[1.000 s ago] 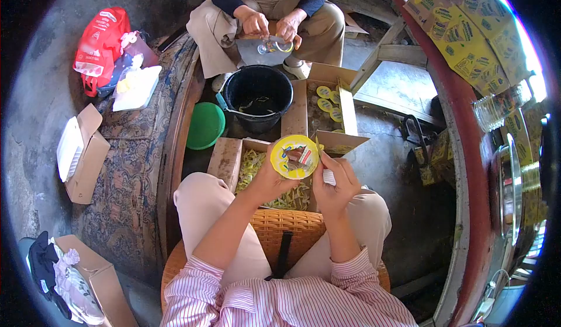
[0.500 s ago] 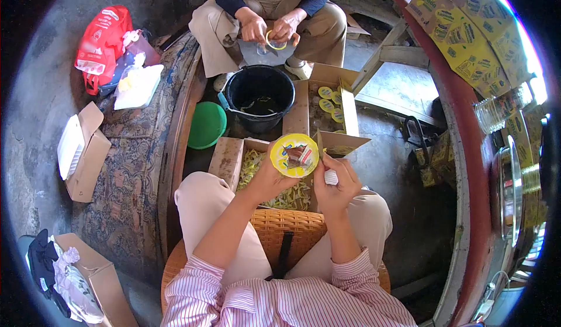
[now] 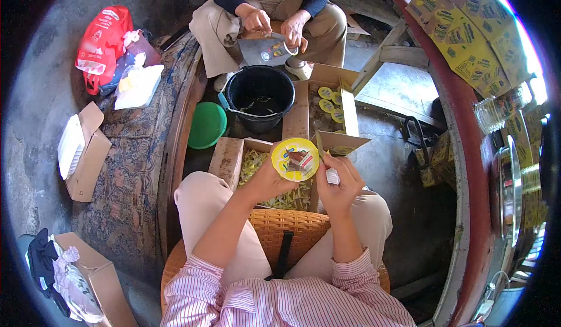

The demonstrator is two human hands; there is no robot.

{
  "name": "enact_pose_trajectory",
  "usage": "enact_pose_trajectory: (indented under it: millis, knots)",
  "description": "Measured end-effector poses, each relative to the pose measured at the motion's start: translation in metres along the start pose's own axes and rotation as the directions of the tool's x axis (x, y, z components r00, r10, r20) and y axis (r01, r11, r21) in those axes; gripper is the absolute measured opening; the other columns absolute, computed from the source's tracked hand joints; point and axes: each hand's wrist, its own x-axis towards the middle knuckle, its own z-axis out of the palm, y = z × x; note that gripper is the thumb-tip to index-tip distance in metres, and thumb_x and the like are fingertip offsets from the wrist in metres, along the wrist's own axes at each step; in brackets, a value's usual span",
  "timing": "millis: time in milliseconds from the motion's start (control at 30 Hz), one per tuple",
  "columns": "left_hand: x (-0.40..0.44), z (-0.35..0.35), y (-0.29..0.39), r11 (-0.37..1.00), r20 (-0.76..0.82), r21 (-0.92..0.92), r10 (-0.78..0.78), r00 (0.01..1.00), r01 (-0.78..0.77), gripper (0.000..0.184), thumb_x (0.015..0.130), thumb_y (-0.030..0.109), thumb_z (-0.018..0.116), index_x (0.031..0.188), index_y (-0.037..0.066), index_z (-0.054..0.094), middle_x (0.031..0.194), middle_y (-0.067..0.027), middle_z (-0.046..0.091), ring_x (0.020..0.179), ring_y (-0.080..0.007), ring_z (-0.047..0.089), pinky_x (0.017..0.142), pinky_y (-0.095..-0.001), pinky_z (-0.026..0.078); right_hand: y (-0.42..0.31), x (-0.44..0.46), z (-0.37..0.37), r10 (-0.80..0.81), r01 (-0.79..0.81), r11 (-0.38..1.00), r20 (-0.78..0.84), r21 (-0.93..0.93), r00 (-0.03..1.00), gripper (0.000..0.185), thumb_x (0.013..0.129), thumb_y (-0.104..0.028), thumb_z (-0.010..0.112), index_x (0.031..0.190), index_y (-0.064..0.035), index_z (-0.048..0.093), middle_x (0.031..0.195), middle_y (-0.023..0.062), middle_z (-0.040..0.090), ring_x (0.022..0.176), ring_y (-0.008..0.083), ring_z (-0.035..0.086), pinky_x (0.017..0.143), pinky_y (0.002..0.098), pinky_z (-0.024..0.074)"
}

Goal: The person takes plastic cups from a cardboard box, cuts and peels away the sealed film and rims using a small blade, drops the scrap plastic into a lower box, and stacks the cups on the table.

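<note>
My left hand (image 3: 267, 178) is closed around a plastic cup (image 3: 284, 171), its round top turned up toward me. The top has a yellow printed rim and a brown picture in the middle. In my right hand (image 3: 339, 181) is a knife (image 3: 320, 145), its narrow blade upright at the cup's right edge. Part of a white ribbed piece shows under my right fingers. Below both hands, a cardboard box (image 3: 227, 164) holds many yellowish strips (image 3: 286, 199).
Opposite sits a person whose hands (image 3: 292, 30) hold a clear cup and a blade over a black bucket (image 3: 260, 119). A green basin (image 3: 207, 125) stands left of it. Right of the bucket, a carton (image 3: 349, 114) holds several yellow-topped cups. A wooden frame (image 3: 403, 54) rises at right.
The cup in my left hand has tilted and dropped slightly, with the knife still beside its rim. The other person's hands have moved apart, with a pale ring and a clear cup now showing between them.
</note>
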Motion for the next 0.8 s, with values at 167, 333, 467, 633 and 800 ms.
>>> enact_pose_trajectory:
  millis: [167,333,467,633,800]
  knots:
    - [0.002,0.000,0.006,0.999,-0.026,-0.031,-0.021,0.999,0.021,0.057,0.063,0.006,0.066,0.116,0.002,0.045,0.113,-0.0105,0.049,0.106,-0.0213,0.048,0.094,-0.0318,0.035,-0.001,0.000,-0.001,-0.009,0.010,1.000,0.034,-0.027,0.999,0.023,0.064,0.009,0.064,0.084,-0.0010,0.063,0.075,0.0124,0.062,0.063,0.0235,0.060,0.057,0.0280,0.0481]
    - [0.005,-0.001,0.010,0.999,-0.052,-0.004,0.036,0.998,-0.036,0.055,0.060,0.004,0.064,0.112,0.000,0.047,0.110,-0.0119,0.050,0.104,-0.0232,0.048,0.092,-0.0321,0.036,0.002,-0.003,0.001,0.011,-0.011,1.000,0.028,0.005,1.000,0.021,0.064,0.009,0.064,0.083,-0.0006,0.062,0.075,0.0123,0.062,0.064,0.0235,0.061,0.058,0.0282,0.0483]
    - [0.003,-0.003,0.002,0.999,0.013,0.025,0.031,0.999,-0.031,0.056,0.065,0.005,0.067,0.116,0.003,0.045,0.112,-0.0090,0.052,0.106,-0.0189,0.049,0.093,-0.0314,0.037,0.002,-0.004,0.000,0.021,-0.021,1.000,0.027,-0.005,0.999,0.020,0.064,0.009,0.063,0.082,-0.0002,0.062,0.075,0.0126,0.063,0.065,0.0237,0.061,0.058,0.0281,0.0485]
    - [0.000,0.004,0.012,0.992,0.005,-0.122,-0.034,0.999,0.035,0.061,0.064,0.004,0.067,0.119,0.004,0.041,0.113,-0.0077,0.050,0.107,-0.0166,0.048,0.093,-0.0307,0.037,0.003,-0.001,-0.001,-0.006,0.006,1.000,0.003,-0.002,1.000,0.019,0.064,0.009,0.065,0.082,0.0013,0.063,0.070,0.0117,0.063,0.059,0.0177,0.060,0.056,0.0246,0.0464]
    - [0.003,0.000,0.013,0.998,0.067,-0.034,-0.058,0.996,0.060,0.068,0.062,0.002,0.067,0.121,0.003,0.033,0.111,-0.0095,0.047,0.103,-0.0163,0.048,0.089,-0.0303,0.040,-0.001,0.001,-0.003,0.030,-0.031,0.999,0.035,0.024,0.999,0.021,0.065,0.009,0.064,0.083,-0.0002,0.062,0.078,0.0133,0.064,0.067,0.0224,0.063,0.061,0.0275,0.0496]
